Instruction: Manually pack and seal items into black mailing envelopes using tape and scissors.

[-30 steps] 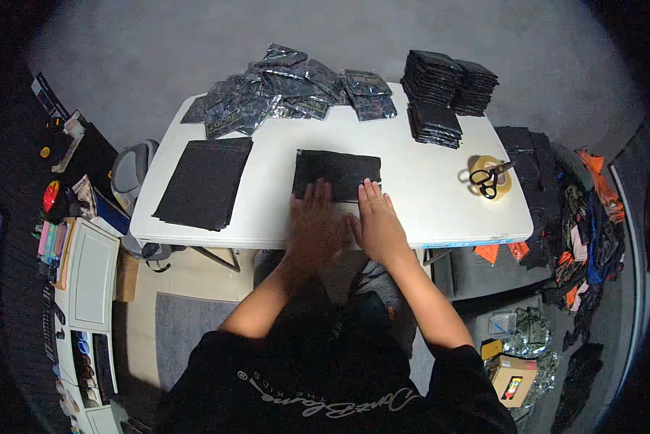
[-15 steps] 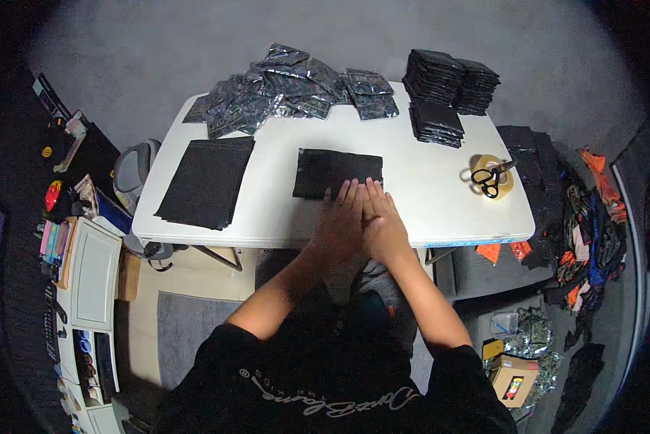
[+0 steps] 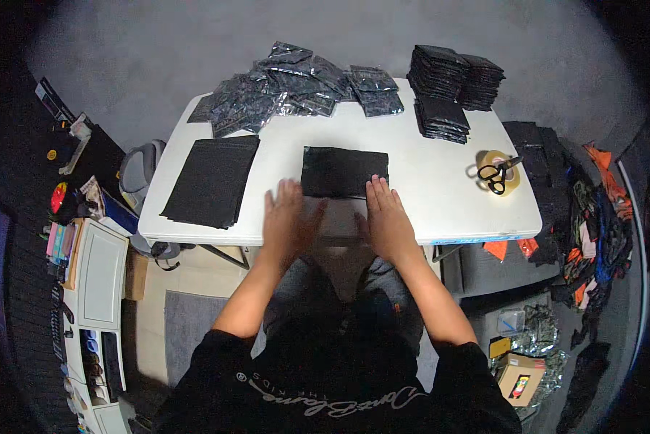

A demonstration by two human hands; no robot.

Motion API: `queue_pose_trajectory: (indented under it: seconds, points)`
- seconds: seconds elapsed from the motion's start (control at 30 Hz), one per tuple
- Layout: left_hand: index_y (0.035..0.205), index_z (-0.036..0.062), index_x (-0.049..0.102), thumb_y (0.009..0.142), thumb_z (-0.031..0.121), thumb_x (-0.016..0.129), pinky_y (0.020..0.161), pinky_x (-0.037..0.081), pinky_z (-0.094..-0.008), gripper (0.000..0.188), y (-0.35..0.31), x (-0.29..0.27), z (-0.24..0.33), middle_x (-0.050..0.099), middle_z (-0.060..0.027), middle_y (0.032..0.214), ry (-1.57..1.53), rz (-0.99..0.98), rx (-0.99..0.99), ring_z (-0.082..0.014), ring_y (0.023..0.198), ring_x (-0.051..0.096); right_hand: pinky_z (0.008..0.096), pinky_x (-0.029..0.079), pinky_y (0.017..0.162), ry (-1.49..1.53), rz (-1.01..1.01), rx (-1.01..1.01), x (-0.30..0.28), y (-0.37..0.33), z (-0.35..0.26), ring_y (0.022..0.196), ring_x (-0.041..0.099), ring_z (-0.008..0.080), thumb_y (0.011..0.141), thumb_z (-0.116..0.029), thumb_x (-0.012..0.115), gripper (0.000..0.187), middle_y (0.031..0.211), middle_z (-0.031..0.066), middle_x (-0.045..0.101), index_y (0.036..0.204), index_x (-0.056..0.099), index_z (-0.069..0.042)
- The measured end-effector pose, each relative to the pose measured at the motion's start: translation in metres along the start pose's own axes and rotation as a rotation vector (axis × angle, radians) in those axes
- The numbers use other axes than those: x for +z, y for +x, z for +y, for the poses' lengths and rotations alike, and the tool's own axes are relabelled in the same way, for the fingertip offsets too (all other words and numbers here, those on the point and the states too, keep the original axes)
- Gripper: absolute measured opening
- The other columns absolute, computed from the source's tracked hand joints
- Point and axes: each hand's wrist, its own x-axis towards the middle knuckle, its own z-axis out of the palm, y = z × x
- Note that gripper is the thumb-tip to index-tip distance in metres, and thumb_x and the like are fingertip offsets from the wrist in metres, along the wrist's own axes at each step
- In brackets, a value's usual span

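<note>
A folded black cloth lies flat in the middle of the white folding table. My left hand rests palm down on the table just below the cloth's left corner, fingers spread, holding nothing. My right hand lies flat too, its fingertips touching the cloth's lower right edge. Both hands are apart from each other.
A larger stack of flat black sheets lies at the table's left. Shiny dark plastic bags are heaped at the back. Stacks of folded black pieces stand at the back right. Scissors on a tape roll sit at the right. Clutter surrounds the table.
My hands were together at the cloth's lower edge half a second ago. They have now spread apart, the left sliding left and toward me, the right staying at the cloth's right corner.
</note>
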Motion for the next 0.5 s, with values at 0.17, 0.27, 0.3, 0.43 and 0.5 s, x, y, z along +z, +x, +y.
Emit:
queue_pose_trajectory:
  seconds: [0.17,0.27,0.3,0.43,0.5]
  points:
    - [0.148,-0.0105,0.044,0.104,0.053,0.052,0.122,0.026,-0.0629,0.078,0.023,0.028,0.053,0.041,-0.0283,0.159,-0.116,0.079,0.372,-0.0409,0.152,0.036,0.0503,0.025,0.127,0.092,0.050,-0.007,0.003,0.000,0.003,0.156,0.028,0.0409,0.102,-0.023,0.051,0.066,0.165,0.0282,0.031,0.157,0.033,0.010]
    - [0.151,-0.0095,0.041,0.104,0.052,0.051,0.121,0.025,-0.0656,0.078,0.018,0.034,0.060,0.040,-0.0283,0.160,-0.172,0.061,0.380,-0.0404,0.153,0.034,0.0513,0.024,0.127,0.077,0.042,-0.055,0.002,-0.001,0.009,0.156,0.028,0.0415,0.099,-0.017,0.045,0.064,0.165,0.0285,0.032,0.156,0.034,0.010]
    - [0.153,-0.0087,0.039,0.104,0.051,0.051,0.121,0.025,-0.0664,0.078,0.017,0.033,0.062,0.039,-0.0278,0.161,-0.190,0.027,0.340,-0.0398,0.153,0.034,0.0516,0.023,0.127,0.107,0.021,-0.054,0.001,-0.002,0.010,0.156,0.027,0.0418,0.098,-0.016,0.044,0.065,0.165,0.0282,0.031,0.157,0.033,0.010]
    - [0.155,-0.0071,0.036,0.105,0.053,0.049,0.121,0.023,-0.0680,0.079,0.015,0.032,0.061,0.037,-0.0272,0.163,-0.170,0.061,0.366,-0.0387,0.154,0.032,0.0541,0.020,0.128,0.038,0.004,-0.012,0.002,-0.005,0.003,0.158,0.022,0.0414,0.095,-0.015,0.047,0.071,0.168,0.0260,0.027,0.159,0.028,0.009]
    - [0.155,-0.0061,0.037,0.105,0.053,0.050,0.120,0.024,-0.0698,0.079,0.017,0.031,0.066,0.036,-0.0265,0.163,-0.138,0.011,0.340,-0.0382,0.153,0.034,0.0553,0.019,0.128,-0.011,0.018,-0.064,0.005,-0.001,-0.001,0.159,0.021,0.0408,0.095,-0.016,0.049,0.074,0.169,0.0254,0.026,0.160,0.026,0.008]
